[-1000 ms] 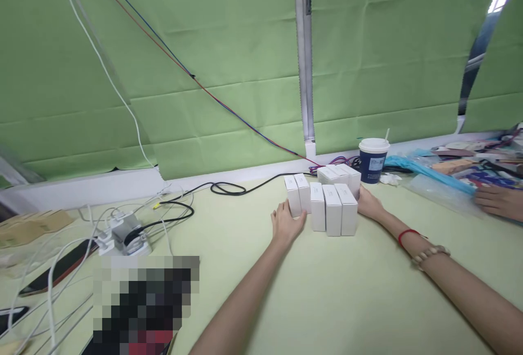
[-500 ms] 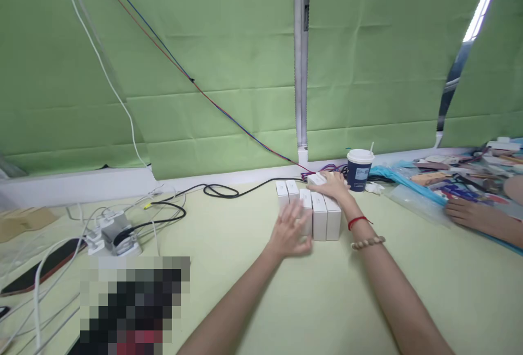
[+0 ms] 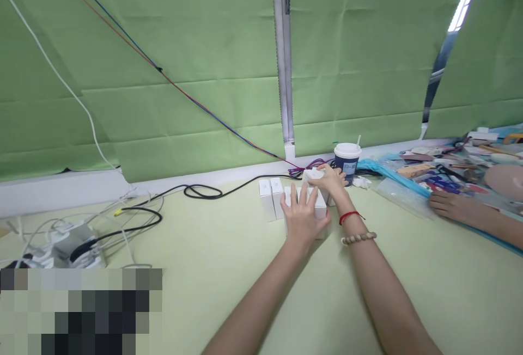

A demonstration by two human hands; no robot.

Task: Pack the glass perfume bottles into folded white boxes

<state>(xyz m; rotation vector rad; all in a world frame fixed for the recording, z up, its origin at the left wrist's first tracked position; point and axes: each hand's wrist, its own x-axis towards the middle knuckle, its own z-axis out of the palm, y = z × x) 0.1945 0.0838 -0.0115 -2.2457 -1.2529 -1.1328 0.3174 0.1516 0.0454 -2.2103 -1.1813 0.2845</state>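
Several small white boxes stand upright on the table in a tight group. My left hand [image 3: 302, 221] spans the front boxes [image 3: 321, 210], with its fingers spread over their tops and its thumb at their right side. Behind them my right hand [image 3: 332, 182] grips a white box [image 3: 311, 174] in the back row, thumb in front and fingers over the top. Just left of my left hand, two more white boxes [image 3: 271, 200] stand side by side. My hands hide parts of the group.
A dark blue paper cup [image 3: 348, 167] with a white lid stands right behind my right hand. Black cable [image 3: 204, 191] runs along the back. Power adapters [image 3: 69, 246] lie at left. Another person's hand [image 3: 453, 205] rests by a cluttered pile [image 3: 461, 172] at right.
My left hand has moved right, from the left side of the front boxes onto them. My right hand stays at the back boxes. The view has shifted to the right.
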